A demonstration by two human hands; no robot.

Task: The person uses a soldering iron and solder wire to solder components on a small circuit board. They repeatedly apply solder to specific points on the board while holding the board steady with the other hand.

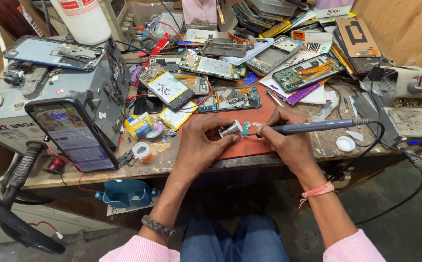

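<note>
My left hand (pixel 202 140) grips a small silver spool of solder wire (pixel 231 129) over a red work mat (pixel 242 145). My right hand (pixel 284 139) holds a grey-blue soldering iron (pixel 317 126) like a pen, its tip pointing left at a tiny blue circuit part (pixel 245 129) on the mat between my hands. The iron's black cable (pixel 395 145) runs off to the right. Both hands rest on the mat at the bench's front edge.
Opened phones and circuit boards (pixel 228 99) crowd the back of the wooden bench. A grey rework station (pixel 50 102) with a lit phone (pixel 72 136) leaning on it stands left. A soldering stand (pixel 410 123) sits right. Tape rolls (pixel 142 151) lie left of my hands.
</note>
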